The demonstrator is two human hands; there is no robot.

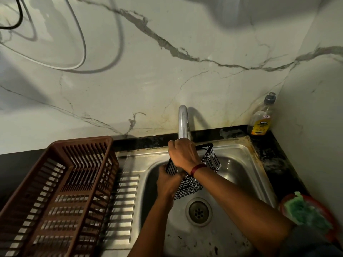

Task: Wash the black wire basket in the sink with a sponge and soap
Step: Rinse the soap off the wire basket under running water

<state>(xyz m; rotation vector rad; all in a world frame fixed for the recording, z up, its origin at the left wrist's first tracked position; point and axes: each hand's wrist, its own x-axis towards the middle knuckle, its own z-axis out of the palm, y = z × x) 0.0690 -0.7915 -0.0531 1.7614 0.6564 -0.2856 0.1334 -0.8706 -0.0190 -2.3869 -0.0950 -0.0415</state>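
Holding the black wire basket (187, 184) tilted above the bowl of the sink (239, 175), the left hand (168, 180) has its grip closed round the near left edge of the mesh. The right hand (183, 154) reaches across the top, fingers curled at the foot of the tap (183, 123). I cannot tell whether that grip is on the basket's far rim or on the tap itself, since the hand covers both. White suds cling to the basket's far right end. The sponge (304, 214) lies in a red dish (328, 210) at the near right, in neither hand, and the soap bottle (260, 119) stands on the tabletop (269, 154) in the far right corner.

As I judge it, wet soapy wire is slippery. If only one hand truly has the basket, it could twist loose and drop onto the drain (198, 211). The right forearm lies across the sink, so swinging it back for the sponge could knock the basket against the tap. Water striking the open mesh at this tilt would likely spray left toward the brown rack (61, 191).
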